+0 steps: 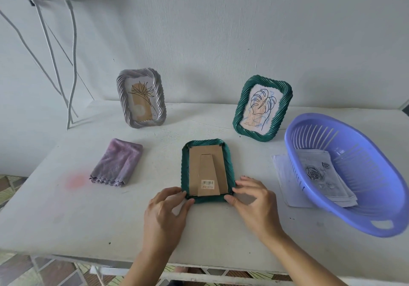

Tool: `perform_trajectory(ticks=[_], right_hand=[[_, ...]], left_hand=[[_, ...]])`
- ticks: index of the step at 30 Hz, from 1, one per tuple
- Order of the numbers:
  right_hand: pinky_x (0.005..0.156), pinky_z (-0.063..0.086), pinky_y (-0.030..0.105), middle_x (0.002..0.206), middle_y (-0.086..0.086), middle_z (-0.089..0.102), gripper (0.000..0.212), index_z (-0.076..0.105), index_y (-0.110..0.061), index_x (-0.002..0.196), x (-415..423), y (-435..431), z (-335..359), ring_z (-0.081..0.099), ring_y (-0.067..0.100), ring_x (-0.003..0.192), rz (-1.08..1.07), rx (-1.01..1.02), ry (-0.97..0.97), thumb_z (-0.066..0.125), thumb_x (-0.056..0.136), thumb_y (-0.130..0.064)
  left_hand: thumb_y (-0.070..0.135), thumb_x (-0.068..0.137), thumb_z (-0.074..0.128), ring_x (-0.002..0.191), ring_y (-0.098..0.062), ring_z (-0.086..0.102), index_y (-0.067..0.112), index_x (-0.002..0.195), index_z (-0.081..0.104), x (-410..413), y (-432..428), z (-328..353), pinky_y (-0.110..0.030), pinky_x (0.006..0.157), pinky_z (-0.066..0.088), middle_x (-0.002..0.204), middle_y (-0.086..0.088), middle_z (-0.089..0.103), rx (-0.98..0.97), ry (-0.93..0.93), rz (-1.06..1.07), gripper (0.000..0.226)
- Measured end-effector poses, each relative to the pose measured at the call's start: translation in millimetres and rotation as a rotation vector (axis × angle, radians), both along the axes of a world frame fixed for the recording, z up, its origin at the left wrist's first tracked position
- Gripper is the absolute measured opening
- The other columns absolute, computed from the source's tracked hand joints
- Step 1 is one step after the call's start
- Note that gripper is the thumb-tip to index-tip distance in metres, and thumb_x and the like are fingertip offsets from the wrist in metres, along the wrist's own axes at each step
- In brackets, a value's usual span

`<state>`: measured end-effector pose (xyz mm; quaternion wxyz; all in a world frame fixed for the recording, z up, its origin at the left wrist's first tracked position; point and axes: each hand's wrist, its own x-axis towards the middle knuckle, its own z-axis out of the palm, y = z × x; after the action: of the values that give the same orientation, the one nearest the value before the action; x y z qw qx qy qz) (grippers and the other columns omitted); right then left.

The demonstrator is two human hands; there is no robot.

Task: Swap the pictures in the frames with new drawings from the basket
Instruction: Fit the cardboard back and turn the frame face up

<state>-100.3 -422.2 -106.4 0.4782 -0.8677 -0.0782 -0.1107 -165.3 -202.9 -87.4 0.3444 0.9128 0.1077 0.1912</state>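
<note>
A green twisted frame [185,170] lies face down in the middle of the white table [66,219], its brown cardboard back [208,170] with a folded stand and a barcode sticker facing up. My left hand [167,212] pinches the frame's near left corner. My right hand [254,203] pinches its near right corner. A grey frame [141,98] with a flower drawing stands at the back left. A second green frame [262,108] with a leaf drawing stands at the back right. The purple basket [376,217] on the right holds drawings [321,175], a rose sketch on top.
A folded purple cloth [117,162] lies left of the face-down frame. A loose white sheet [285,181] sticks out from under the basket. The wall rises right behind the standing frames. White cables [70,64] hang at the back left. The table's front edge runs just below my wrists.
</note>
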Motion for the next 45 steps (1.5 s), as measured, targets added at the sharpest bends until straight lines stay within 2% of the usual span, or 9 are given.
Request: perform_trajectory(ticks=[4,9,15,27,31,34,37,40,45], right_hand=[[0.091,0.040,0.005,0.097,-0.011,0.072,0.021,0.079,-0.022,0.075,1,6,3,0.062,0.001,0.105,-0.058,0.068,0.083,0.094,0.061,-0.016],[0.085,0.036,0.001,0.091,-0.020,0.067,0.024,0.075,-0.023,0.067,3,14,3,0.061,0.005,0.101,-0.120,0.111,0.111,0.091,0.060,-0.008],[0.088,0.035,0.002,0.094,-0.020,0.066,0.023,0.075,-0.023,0.071,1,13,-1,0.058,0.001,0.102,-0.100,0.083,0.069,0.091,0.062,-0.008],[0.090,0.034,0.003,0.099,-0.016,0.066,0.024,0.078,-0.032,0.076,3,12,-1,0.048,-0.008,0.109,-0.042,0.021,0.090,0.088,0.067,-0.011],[0.093,0.040,0.013,0.099,-0.017,0.063,0.023,0.078,-0.032,0.079,2,11,0,0.052,-0.002,0.105,-0.039,-0.024,0.053,0.087,0.068,-0.015],[0.091,0.040,0.024,0.100,-0.014,0.059,0.029,0.077,-0.036,0.097,3,12,1,0.051,0.006,0.103,-0.001,-0.138,-0.021,0.077,0.071,-0.026],[0.092,0.033,0.029,0.114,-0.009,0.055,0.038,0.072,-0.042,0.113,5,9,2,0.046,0.009,0.115,0.065,-0.306,-0.060,0.065,0.076,-0.036],[0.096,0.030,0.029,0.124,-0.009,0.055,0.038,0.070,-0.047,0.114,9,2,4,0.044,0.011,0.122,0.111,-0.376,-0.039,0.056,0.079,-0.048],[0.098,0.037,0.038,0.125,-0.009,0.058,0.037,0.072,-0.046,0.109,11,1,3,0.048,0.014,0.120,0.117,-0.364,-0.037,0.056,0.077,-0.052]], left_hand=[[0.026,0.077,0.085,0.092,-0.002,0.063,0.020,0.098,0.081,2,-3,4,-0.021,0.083,0.049,0.099,0.020,0.067,-0.142,0.047,0.064,0.022],[0.037,0.076,0.084,0.095,-0.012,0.052,0.032,0.097,0.079,4,-11,6,-0.032,0.084,0.034,0.093,0.016,0.060,-0.165,0.145,0.223,0.022],[0.046,0.077,0.079,0.094,-0.005,0.055,0.045,0.089,0.073,4,-16,13,-0.032,0.076,0.017,0.087,0.020,0.064,-0.254,0.210,0.291,0.013],[0.042,0.078,0.079,0.086,0.001,0.055,0.051,0.076,0.067,6,-18,16,-0.035,0.079,0.021,0.081,0.016,0.065,-0.318,0.220,0.314,0.015],[0.040,0.080,0.079,0.086,0.001,0.056,0.048,0.078,0.070,8,-18,15,-0.035,0.081,0.022,0.082,0.017,0.065,-0.312,0.222,0.307,0.012],[0.040,0.081,0.078,0.088,-0.001,0.056,0.046,0.080,0.072,9,-18,15,-0.035,0.079,0.020,0.084,0.018,0.064,-0.296,0.233,0.298,0.008],[0.040,0.081,0.078,0.088,0.000,0.055,0.047,0.081,0.072,10,-17,15,-0.035,0.077,0.019,0.085,0.018,0.063,-0.279,0.238,0.286,0.009],[0.042,0.081,0.078,0.083,0.004,0.054,0.045,0.086,0.072,6,-18,13,-0.033,0.081,0.020,0.086,0.019,0.063,-0.259,0.203,0.278,0.008],[0.043,0.080,0.078,0.072,0.001,0.056,0.038,0.088,0.078,3,-18,8,-0.033,0.083,0.024,0.082,0.020,0.065,-0.223,0.160,0.270,0.009]])
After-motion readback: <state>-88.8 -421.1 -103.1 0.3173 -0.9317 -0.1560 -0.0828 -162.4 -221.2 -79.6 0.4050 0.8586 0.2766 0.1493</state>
